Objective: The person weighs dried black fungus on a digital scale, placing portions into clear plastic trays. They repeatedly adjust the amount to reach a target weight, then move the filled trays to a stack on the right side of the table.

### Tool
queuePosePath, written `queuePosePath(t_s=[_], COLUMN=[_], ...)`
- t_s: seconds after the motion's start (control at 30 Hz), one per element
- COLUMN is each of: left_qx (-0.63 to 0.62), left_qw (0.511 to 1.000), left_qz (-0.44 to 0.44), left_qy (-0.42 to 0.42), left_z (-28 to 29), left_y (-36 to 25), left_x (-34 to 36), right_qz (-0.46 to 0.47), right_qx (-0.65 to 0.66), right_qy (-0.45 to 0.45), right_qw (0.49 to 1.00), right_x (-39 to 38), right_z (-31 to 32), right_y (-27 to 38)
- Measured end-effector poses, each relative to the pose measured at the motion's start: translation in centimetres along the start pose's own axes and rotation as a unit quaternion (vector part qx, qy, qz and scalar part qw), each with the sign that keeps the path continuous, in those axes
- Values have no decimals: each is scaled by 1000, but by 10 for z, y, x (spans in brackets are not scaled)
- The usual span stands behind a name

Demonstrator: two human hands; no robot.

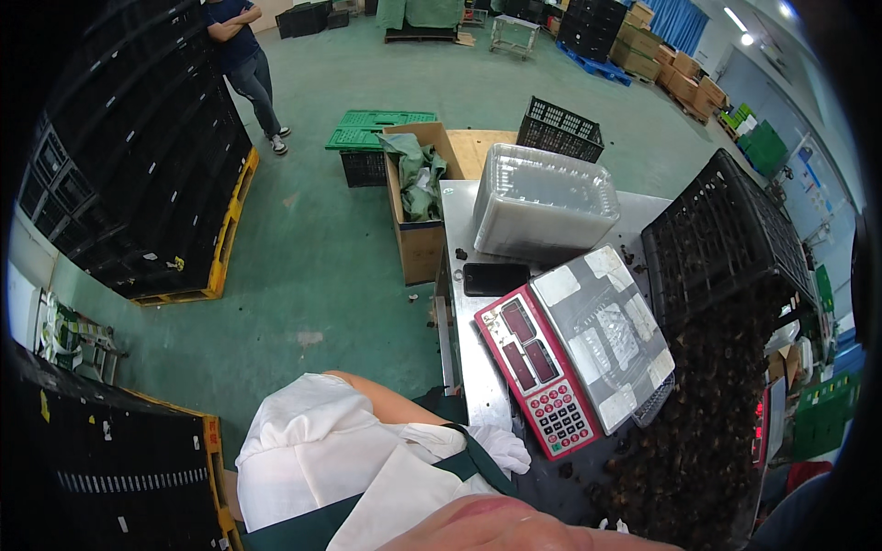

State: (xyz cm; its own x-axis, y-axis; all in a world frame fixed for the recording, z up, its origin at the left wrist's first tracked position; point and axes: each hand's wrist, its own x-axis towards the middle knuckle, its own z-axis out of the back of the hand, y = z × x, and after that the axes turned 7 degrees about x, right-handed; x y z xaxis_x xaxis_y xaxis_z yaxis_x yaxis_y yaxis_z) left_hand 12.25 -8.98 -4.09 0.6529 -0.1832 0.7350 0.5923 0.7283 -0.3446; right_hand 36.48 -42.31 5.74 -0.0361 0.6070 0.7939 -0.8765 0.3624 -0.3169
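Observation:
My left hand [503, 449], in a white glove, rests at the near edge of the metal table [482, 390], beside a red digital scale [537, 367]. Its fingers are bunched and unclear. Of my right hand [616, 526], only small white glove tips show at the lower edge, near a heap of small dark brown pieces [684, 441]. The scale's tilted grey platform [606, 335] has tape patches and nothing on it. Behind it stands a stack of clear plastic trays [548, 202]. A black phone [496, 279] lies left of the scale.
A black crate [721, 243] lies tipped beside the heap. Left of the table stands a cardboard box [420, 243] with green cloth inside. Tall black crate stacks on yellow pallets [230, 234] line the left. A person [243, 55] stands far left. Another scale [761, 427] is at right.

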Motion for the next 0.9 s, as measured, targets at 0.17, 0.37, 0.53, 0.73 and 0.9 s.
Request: queuePosePath(t_s=[0.17,0.37,0.53,0.73,0.9], left_qx=[5,5,16,1,-175], left_qw=[1000,998,999,999,899], left_qz=[25,49,48,46,288], left_qy=[15,34,13,-5,279], left_z=[2,-2,4,6,89], left_y=[-4,-7,-10,-14,-1], left_x=[-4,-7,-5,7,65], right_qz=[177,172,-130,-428,-446], right_qx=[-13,-2,3,135,242], right_qy=[-94,-81,166,184,116], right_qw=[980,982,978,875,854], right_x=[-4,7,-2,56,113], right_z=[-12,-13,6,28,-26], right_y=[-39,-45,-16,33,31])
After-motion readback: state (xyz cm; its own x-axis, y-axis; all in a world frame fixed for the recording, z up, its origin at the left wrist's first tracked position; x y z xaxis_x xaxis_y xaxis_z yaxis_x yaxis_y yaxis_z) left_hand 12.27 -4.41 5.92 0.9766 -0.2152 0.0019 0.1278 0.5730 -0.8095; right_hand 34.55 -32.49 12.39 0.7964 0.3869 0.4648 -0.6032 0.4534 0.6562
